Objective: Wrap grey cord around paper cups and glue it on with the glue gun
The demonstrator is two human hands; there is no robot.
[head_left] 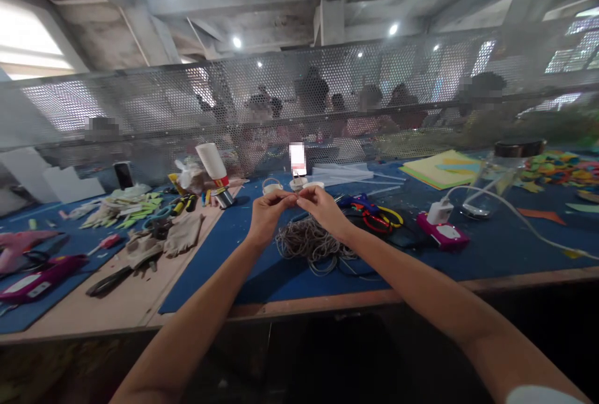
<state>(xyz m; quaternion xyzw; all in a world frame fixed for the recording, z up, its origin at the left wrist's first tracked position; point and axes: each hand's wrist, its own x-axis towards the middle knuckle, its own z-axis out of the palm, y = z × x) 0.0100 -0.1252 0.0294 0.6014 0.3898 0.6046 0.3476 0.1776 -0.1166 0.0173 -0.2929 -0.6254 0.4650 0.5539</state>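
Observation:
My left hand and my right hand meet above the blue mat, fingertips pinched together. Whatever lies between them is too small to make out. Below and partly behind my right hand is a tangled heap of grey cord. Just beyond my fingers stand small pale containers, one a little basket with a thin arched handle. Behind these a lit phone is propped upright. To the right of the cord lie a blue tool and scissors with yellow handles.
At right are a magenta power strip with a white charger, a glass jar and coloured paper. Leftward lie gloves, stacked paper cups and a pink glue gun. A perforated screen runs behind; people sit beyond.

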